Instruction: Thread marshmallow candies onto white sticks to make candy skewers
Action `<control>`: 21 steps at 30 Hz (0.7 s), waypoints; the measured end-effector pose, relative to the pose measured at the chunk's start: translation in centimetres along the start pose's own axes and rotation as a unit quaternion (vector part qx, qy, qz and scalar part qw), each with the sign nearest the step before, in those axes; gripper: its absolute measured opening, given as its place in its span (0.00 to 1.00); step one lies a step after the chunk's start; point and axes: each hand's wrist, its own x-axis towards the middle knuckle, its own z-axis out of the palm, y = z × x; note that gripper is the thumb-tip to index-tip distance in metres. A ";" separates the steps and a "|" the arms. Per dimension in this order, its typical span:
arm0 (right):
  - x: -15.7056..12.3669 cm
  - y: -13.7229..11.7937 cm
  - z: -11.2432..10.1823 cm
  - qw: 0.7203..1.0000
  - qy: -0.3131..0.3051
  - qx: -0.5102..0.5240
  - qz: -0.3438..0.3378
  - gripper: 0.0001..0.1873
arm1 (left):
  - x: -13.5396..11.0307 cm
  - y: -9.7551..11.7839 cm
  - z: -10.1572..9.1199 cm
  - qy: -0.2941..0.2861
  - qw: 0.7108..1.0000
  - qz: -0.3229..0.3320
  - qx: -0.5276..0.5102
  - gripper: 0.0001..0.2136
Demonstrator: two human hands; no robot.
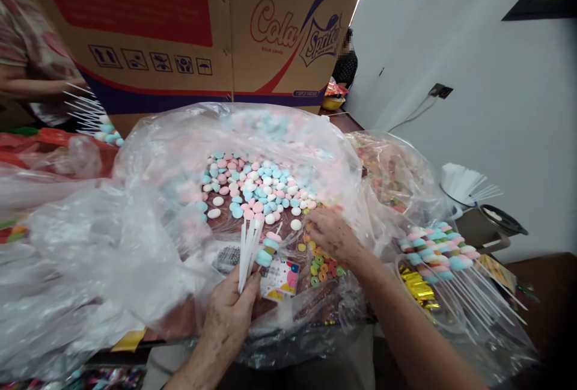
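Note:
My left hand (pixel 234 306) is closed around a bundle of white sticks (pixel 250 246). One of these sticks carries a skewer of soft candies (pixel 269 250), pink, blue and green-orange, threaded at its top. My right hand (pixel 333 235) reaches in from the right with fingers curled down at the edge of the gummy rings (pixel 322 267); what its fingertips pinch, if anything, is hidden. Beyond both hands lies a spread of pink, blue and white oval candies (pixel 265 188) inside an opened clear plastic bag (pixel 148 143). A printed card (pixel 282 279) lies under the plastic beside my left hand.
A large cardboard box (pixel 171 23) stands behind the bag. To the right are finished candy skewers (pixel 439 252), gold ties (pixel 419 288), a pitcher (pixel 484 225), a container of white sticks (pixel 464 182) and a bag of gummies (pixel 392 167). Another person's arm (pixel 40 86) shows at left.

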 end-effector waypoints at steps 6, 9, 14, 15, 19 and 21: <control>-0.8 0.8 -2.2 0.991 0.028 0.133 -0.006 0.12 | -0.3 0.5 0.3 0.030 0.999 -0.018 -0.031 0.11; -1.0 1.3 -2.6 0.995 -0.016 0.101 0.010 0.12 | -0.4 0.8 0.1 0.017 1.000 -0.014 -0.009 0.11; -0.8 0.7 -1.9 0.988 -0.151 -0.042 -0.012 0.10 | -0.2 0.7 -0.2 0.005 1.000 -0.001 0.017 0.12; -0.8 0.5 -1.7 0.984 -0.164 -0.071 -0.011 0.10 | -0.1 0.6 -0.2 0.005 1.000 -0.003 0.018 0.12; -0.9 0.0 -1.3 0.973 -0.194 -0.123 -0.004 0.10 | -0.1 0.3 0.0 0.000 1.000 -0.010 0.020 0.12; -1.0 0.0 -1.2 0.976 -0.187 -0.116 -0.005 0.11 | -0.2 0.3 0.0 0.006 1.000 -0.009 0.017 0.13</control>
